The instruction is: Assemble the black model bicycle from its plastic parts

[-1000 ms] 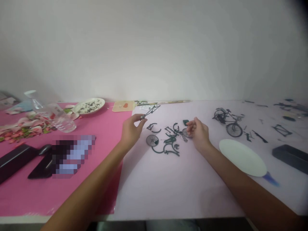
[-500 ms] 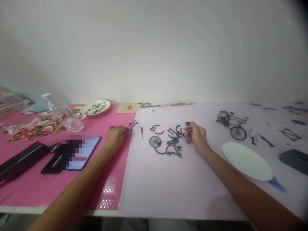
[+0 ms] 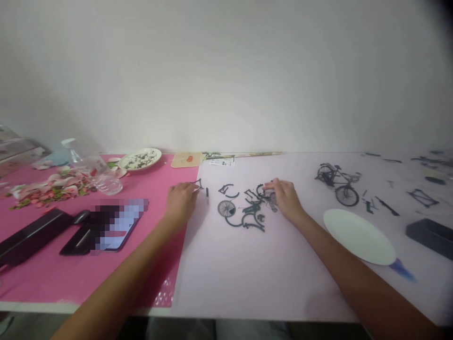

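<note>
My left hand (image 3: pixel 181 204) is at the seam between the pink and the pale table covering, fingers pinched on a small dark model bicycle frame (image 3: pixel 198 183), part of it behind the fingers. A thin dark rod-like piece (image 3: pixel 207 195) lies just right of that hand. Over the right edge of a group of dark model bicycle parts, the fingers of my right hand (image 3: pixel 286 197) are drawn together; what they hold, if anything, is hidden. The group includes a spoked wheel (image 3: pixel 225 208), a curved mudguard-like strip (image 3: pixel 232 225) and a dark green piece (image 3: pixel 252 208).
An assembled model bicycle (image 3: pixel 338 182) stands right, near more loose parts, a pale oval plate (image 3: pixel 359 236) and a dark block (image 3: pixel 430 238). Leftward are a phone (image 3: pixel 129 226), a clear bottle (image 3: pixel 94 170), artificial petals (image 3: pixel 53 186) and a plate of small bits (image 3: pixel 141 159).
My left hand has moved right with the bicycle frame. My right hand has lowered its fingers leftward onto the parts; the dark green piece above its fingers no longer shows there.
</note>
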A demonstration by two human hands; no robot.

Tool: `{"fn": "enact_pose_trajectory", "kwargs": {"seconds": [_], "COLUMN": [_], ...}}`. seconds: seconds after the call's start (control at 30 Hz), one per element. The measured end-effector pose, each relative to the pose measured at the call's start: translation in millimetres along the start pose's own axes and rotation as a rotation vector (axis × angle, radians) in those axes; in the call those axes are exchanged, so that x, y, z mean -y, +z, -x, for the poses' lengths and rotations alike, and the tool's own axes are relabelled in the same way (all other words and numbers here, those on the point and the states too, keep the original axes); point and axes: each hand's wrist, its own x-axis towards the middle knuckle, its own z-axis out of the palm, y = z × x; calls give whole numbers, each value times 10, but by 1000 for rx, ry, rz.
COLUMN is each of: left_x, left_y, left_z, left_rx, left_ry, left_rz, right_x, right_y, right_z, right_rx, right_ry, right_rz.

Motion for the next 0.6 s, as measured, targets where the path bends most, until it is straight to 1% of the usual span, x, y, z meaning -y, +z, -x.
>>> {"fn": "enact_pose_trajectory", "kwargs": {"seconds": [0.1, 0.17, 0.27, 0.37, 0.43, 0.5, 0.6], "left_x": [-356, -563, -783, -912, -970, -1014, -1047], "left_y": [63, 109, 207, 359, 464, 541, 572], "left_z": [-16, -47, -118, -193, -226, -237, -217], "left_rx": [-8, -12, -17, -8, -11, -47, -120], "left_ry": [102, 200, 329, 396, 390, 381, 449], "left_rz": [104, 179, 319, 447, 518, 558, 542], "right_x": [-27, -35, -62, -111, -135, -137, -96], "right_y": [34, 44, 50, 56, 61, 65, 67], "right_z": [15, 30, 37, 32, 29, 29, 34], "right_rx": [35, 54, 71, 64, 46, 14, -59], "right_ry": [23, 30, 51, 61, 56, 34, -39], "right_rz": [-8, -3, 26, 53, 53, 59, 85]}}
